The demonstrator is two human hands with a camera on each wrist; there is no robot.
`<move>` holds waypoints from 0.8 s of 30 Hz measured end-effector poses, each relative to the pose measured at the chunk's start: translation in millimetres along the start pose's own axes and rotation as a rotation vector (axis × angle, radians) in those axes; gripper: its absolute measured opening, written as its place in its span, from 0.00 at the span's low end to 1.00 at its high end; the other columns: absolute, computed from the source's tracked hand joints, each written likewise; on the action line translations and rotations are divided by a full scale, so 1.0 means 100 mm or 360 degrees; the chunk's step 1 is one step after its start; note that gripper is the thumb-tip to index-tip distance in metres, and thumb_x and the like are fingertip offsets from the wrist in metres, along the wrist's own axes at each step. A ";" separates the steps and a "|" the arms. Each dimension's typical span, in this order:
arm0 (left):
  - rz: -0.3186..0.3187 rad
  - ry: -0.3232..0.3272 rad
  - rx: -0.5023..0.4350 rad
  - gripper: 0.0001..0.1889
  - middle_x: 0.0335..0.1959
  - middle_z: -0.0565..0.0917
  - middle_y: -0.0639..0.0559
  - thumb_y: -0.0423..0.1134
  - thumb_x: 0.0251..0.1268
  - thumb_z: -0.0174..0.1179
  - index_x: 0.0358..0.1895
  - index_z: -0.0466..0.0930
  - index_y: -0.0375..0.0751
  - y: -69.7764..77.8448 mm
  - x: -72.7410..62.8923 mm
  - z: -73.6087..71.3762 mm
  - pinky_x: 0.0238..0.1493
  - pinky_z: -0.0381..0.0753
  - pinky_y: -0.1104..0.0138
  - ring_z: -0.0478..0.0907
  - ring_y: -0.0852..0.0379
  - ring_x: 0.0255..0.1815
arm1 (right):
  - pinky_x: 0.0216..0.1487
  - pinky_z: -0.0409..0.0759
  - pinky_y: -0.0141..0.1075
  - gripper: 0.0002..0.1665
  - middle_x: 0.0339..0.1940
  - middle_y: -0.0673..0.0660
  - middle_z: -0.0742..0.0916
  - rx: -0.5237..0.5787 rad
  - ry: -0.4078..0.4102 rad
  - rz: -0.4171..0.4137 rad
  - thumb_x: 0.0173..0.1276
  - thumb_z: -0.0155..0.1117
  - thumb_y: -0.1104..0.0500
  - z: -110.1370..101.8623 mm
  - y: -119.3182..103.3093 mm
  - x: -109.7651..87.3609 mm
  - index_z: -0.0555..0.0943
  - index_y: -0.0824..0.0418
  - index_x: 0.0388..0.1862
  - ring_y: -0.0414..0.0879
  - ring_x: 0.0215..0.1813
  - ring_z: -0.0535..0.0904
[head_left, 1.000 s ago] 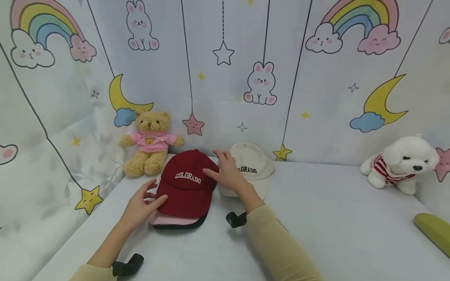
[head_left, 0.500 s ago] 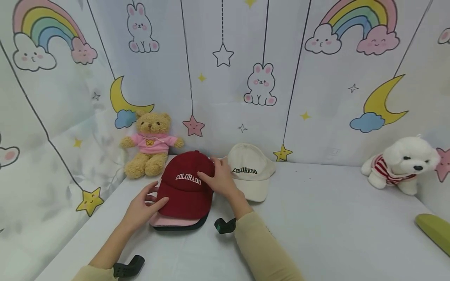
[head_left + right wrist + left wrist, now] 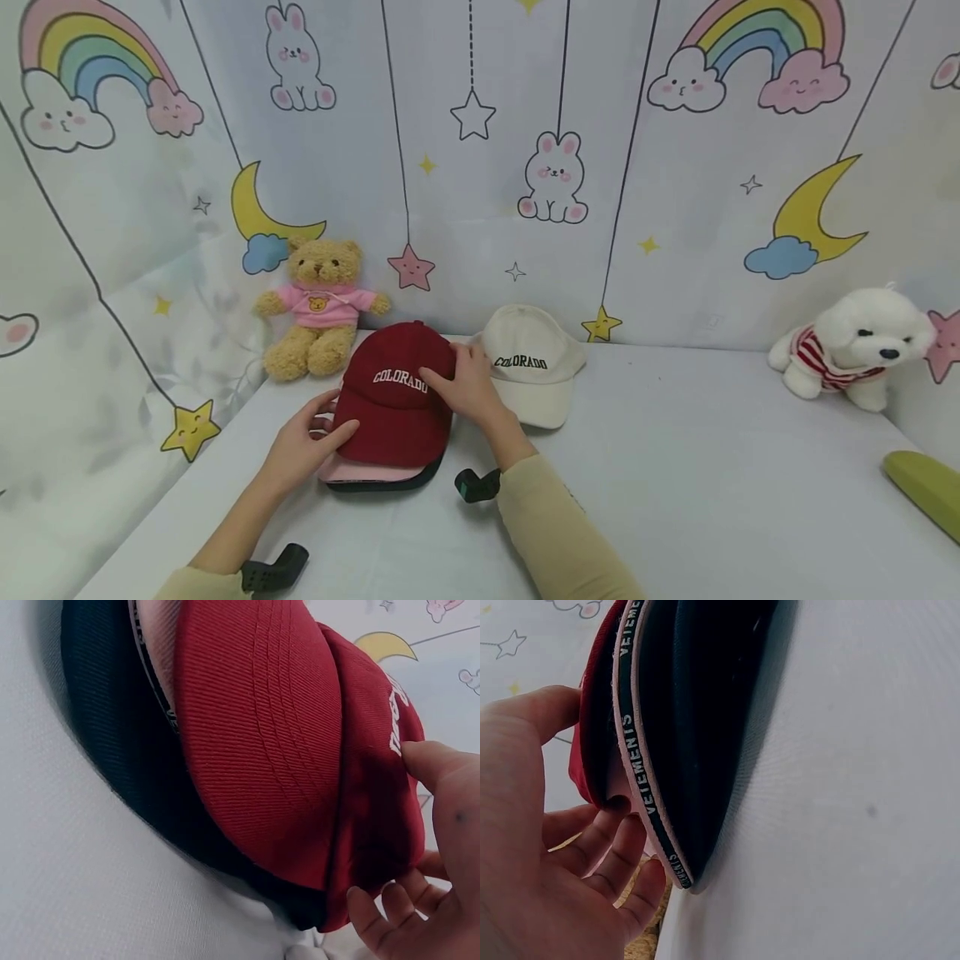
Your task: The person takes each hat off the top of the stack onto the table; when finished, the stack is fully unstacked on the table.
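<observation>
A red baseball cap (image 3: 397, 429) with white COLORADO lettering tops a stack on the table. Under it show the brims of a pink cap (image 3: 375, 473) and a dark cap (image 3: 105, 727). My left hand (image 3: 300, 446) pinches the red cap's left side, thumb on the brim and fingers tucked at its edge, as the left wrist view shows. On the other side, my right hand (image 3: 474, 385) holds the red crown, its thumb by the lettering and its fingers curled at the side. A cream cap (image 3: 534, 404) lies just right of that hand.
A teddy bear (image 3: 322, 292) in a pink top sits behind the stack to the left. A white toy dog (image 3: 855, 342) stands at the far right, near a green object (image 3: 926, 496). A printed cloth (image 3: 675, 192) hangs behind the white table (image 3: 705, 483).
My right hand has moved left and down from beside the cream cap onto the red crown, uncovering the cream cap's lettering. My left hand stays at the red brim. The stack has hardly moved.
</observation>
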State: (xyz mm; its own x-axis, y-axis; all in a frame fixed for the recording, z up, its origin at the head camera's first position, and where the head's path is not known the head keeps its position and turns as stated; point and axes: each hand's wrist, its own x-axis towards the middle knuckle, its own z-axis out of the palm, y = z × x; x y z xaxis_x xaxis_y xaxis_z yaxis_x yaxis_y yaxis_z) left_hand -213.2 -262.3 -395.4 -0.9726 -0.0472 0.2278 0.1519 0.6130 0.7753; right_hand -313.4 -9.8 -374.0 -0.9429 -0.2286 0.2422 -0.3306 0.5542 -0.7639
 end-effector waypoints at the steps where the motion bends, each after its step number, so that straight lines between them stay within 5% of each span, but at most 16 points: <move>1: 0.0006 0.0001 -0.0003 0.36 0.59 0.78 0.37 0.46 0.69 0.66 0.74 0.64 0.33 0.00 0.00 0.00 0.43 0.76 0.65 0.76 0.51 0.48 | 0.61 0.73 0.54 0.44 0.66 0.66 0.69 0.0001 -0.0007 0.0006 0.69 0.65 0.41 0.00 0.00 0.00 0.67 0.66 0.73 0.59 0.66 0.63; 24: -0.0014 -0.0023 -0.0052 0.37 0.58 0.78 0.38 0.45 0.68 0.67 0.73 0.64 0.32 0.02 -0.01 0.02 0.42 0.77 0.67 0.77 0.53 0.46 | 0.67 0.70 0.52 0.44 0.68 0.64 0.66 0.0173 -0.0075 -0.0074 0.70 0.65 0.44 -0.05 -0.01 -0.01 0.62 0.63 0.77 0.57 0.67 0.68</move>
State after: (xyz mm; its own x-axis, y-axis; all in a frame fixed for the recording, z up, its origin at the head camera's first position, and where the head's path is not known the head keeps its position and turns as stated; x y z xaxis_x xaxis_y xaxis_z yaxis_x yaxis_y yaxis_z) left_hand -212.1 -259.1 -395.6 -0.9763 -0.0410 0.2126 0.1487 0.5867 0.7960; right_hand -312.1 -6.1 -370.2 -0.9230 -0.2907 0.2522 -0.3649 0.4528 -0.8135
